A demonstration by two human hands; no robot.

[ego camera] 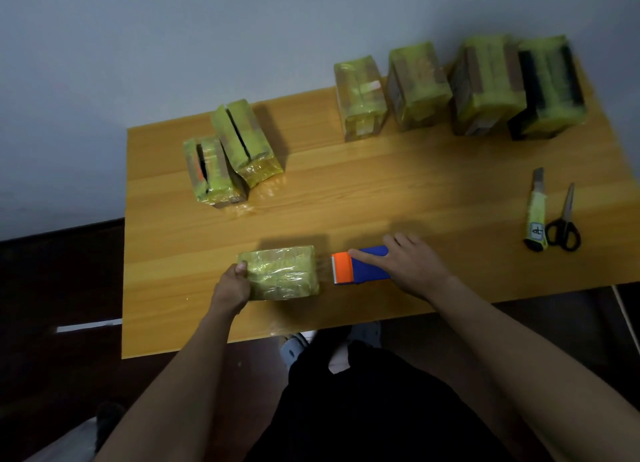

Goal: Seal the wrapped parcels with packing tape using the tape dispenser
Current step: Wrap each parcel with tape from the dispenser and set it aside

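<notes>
A yellow-green wrapped parcel (282, 272) lies flat near the table's front edge. My left hand (232, 286) grips its left end, thumb on top. Just right of the parcel is the blue tape dispenser (367, 265) with its orange toothed head pointing at the parcel, a small gap between them. My right hand (410, 262) holds the dispenser, index finger stretched along its top toward the orange head. Two more wrapped parcels (228, 156) lean together at the back left. Several others (457, 87) stand in a row at the back right against the wall.
A yellow utility knife (536, 212) and black-handled scissors (565, 224) lie at the right side of the wooden table (381, 191). A grey wall runs behind the table. The person's legs and shoes are below the front edge.
</notes>
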